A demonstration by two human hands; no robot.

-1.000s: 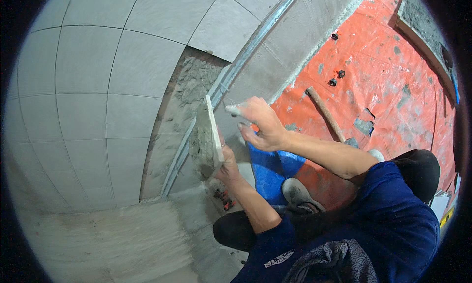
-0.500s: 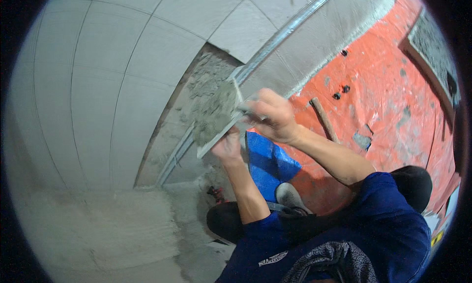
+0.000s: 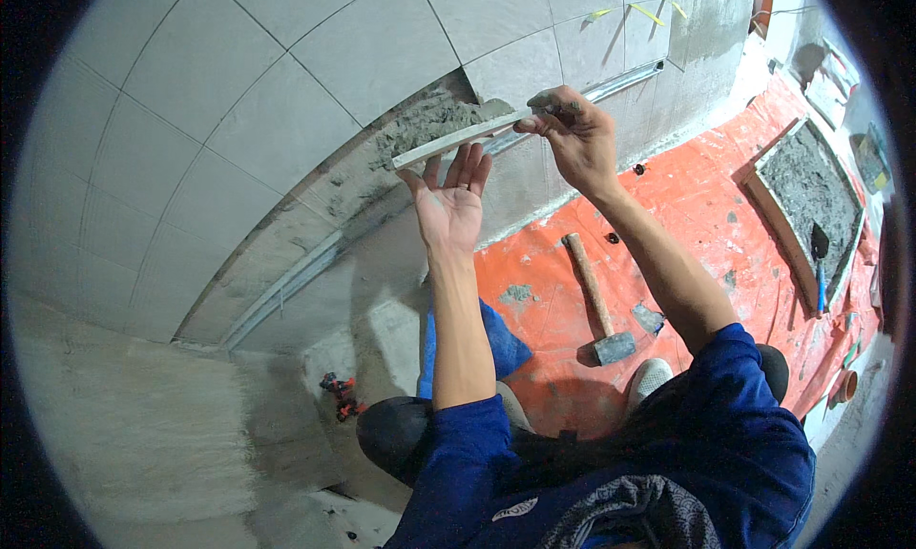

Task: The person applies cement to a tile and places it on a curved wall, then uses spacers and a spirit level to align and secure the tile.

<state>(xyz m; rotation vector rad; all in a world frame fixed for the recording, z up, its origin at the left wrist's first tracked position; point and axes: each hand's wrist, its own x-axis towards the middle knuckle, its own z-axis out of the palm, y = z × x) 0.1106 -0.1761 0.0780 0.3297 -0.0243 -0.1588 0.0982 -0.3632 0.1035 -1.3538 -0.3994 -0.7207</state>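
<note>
A pale rectangular tile (image 3: 456, 141) is held nearly edge-on at the gap in the tiled wall, with grey mortar (image 3: 426, 118) along its wall side. My left hand (image 3: 452, 201) supports its lower edge from below, palm facing up, fingertips and thumb against the tile. At the other end my right hand (image 3: 578, 137) pinches the tile's corner between thumb and fingers. Beneath the gap, a metal rail (image 3: 286, 284) runs along the wall and passes behind the tile. Rough mortar covers part of the bare wall strip (image 3: 320, 182).
An orange sheet (image 3: 534, 263) covers the floor, where a mallet (image 3: 598, 301) with a wooden handle lies. To the right stands a mortar tray (image 3: 784, 215) with a blue-handled trowel (image 3: 820, 258). Red and black clips (image 3: 340, 394) lie near my left knee, beside a blue sheet (image 3: 501, 344).
The tile has turned from showing its mortar-covered face to nearly edge-on, mortar toward the wall. My left palm has opened beneath it. The view has shifted, revealing the whole mallet and more tray.
</note>
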